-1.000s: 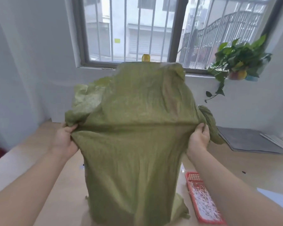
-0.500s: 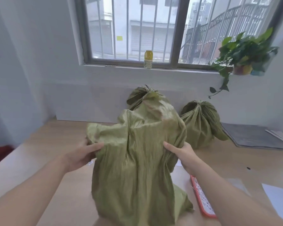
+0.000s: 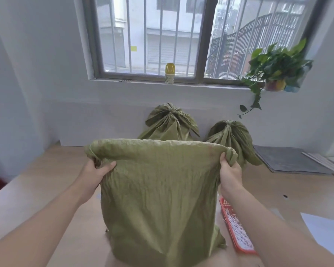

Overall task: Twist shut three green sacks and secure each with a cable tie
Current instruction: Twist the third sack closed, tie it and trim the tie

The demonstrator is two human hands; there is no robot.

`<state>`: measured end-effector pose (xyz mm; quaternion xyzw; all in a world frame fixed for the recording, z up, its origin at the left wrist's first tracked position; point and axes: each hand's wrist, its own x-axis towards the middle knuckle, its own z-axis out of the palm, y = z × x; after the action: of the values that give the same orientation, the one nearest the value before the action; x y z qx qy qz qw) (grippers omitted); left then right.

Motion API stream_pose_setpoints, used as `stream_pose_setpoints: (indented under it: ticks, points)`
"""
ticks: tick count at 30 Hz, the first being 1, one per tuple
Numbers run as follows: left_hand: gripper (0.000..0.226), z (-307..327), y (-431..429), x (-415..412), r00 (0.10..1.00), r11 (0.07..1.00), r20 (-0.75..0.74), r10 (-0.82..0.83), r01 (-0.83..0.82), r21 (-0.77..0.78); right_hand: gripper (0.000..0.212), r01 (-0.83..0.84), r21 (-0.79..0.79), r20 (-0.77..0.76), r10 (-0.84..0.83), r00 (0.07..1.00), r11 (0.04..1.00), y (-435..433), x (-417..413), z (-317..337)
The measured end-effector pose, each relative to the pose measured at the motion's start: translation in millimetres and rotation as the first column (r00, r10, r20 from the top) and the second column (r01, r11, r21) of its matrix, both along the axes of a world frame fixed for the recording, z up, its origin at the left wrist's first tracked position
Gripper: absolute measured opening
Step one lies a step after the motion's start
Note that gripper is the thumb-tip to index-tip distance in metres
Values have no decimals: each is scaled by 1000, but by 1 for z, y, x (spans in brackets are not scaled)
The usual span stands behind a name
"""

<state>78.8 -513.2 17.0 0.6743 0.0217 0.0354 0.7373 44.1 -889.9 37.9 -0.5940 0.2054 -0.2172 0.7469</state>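
A person's two bare forearms reach forward over a pale wooden tabletop [image 3: 46,189]. A narrow red tray [image 3: 225,202] lies on it, holding small white strips that look like cable ties [image 3: 236,228]; all places here are given from that tray. Just to the tray's left, and seemingly touching it at the base, stands a filled green sack [image 3: 158,199] with its mouth untied. The top edge is pulled out flat and wide into a thick rolled band. The left hand [image 3: 96,170] has its grip closed on the corner of the band farthest from the tray, with the thumb lying across the front of the cloth. The right hand [image 3: 228,170], directly above the tray's far end, has its grip closed round the nearer corner, and a bunch of fabric pokes out above the fingers. Beyond the tray, against a white wall, sit two more green sacks, a left tied sack [image 3: 170,124] and a right tied sack [image 3: 229,135], each already gathered tight at the neck. That suggests two of the three are finished and this is the last one, at the stage of straightening the mouth before gathering it. The next move probably calls for bringing both corners together, bunching the slack into one neck and twisting it. One hand would then have to hold the twist while the other reaches down to the tray for a tie.
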Motion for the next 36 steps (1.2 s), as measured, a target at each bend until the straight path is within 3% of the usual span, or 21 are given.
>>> stream_pose_setpoints:
  ticks: [4, 7, 12, 17, 22, 25, 31, 33, 36]
  points:
    - [64, 4, 11, -7, 992, 996, -91, -84, 81, -41, 38, -39, 35, -3, 39, 999, 999, 1, -6, 3]
    - [49, 2, 15, -10, 985, 997, -152, -80, 80, -10, 42, -57, 58, 4, 56, 998, 997, 1, -7, 5]
    - [21, -1, 12, -12, 974, 999, -221, 44, -38, 30, 24, -50, 92, 8, 49, 999, 995, 7, -6, 11]
    - [18, 4, 4, -14, 971, 996, -228, 75, -62, 63, 9, -46, 168, 48, 38, 998, 985, 15, -2, 15]
    - [21, 7, -7, -12, 981, 992, -159, 113, -104, 66, 10, -67, 188, 60, 56, 997, 980, 19, -2, 21]
    - [23, 14, -18, -16, 968, 992, -227, 109, -120, -39, 2, -83, 170, 64, 73, 995, 982, 14, -1, 22]
    - [36, 21, -35, -29, 915, 975, -386, -114, 28, -222, 19, -162, 77, 81, 156, 984, 984, 8, -7, 22]
    - [23, 17, -41, -27, 912, 978, -407, -52, -35, -204, 19, -173, 59, 57, 170, 984, 983, 5, -6, 20]
    - [28, 16, -49, -24, 919, 979, -394, 20, -97, -177, 14, -246, 3, 11, 246, 969, 969, 0, -3, 24]
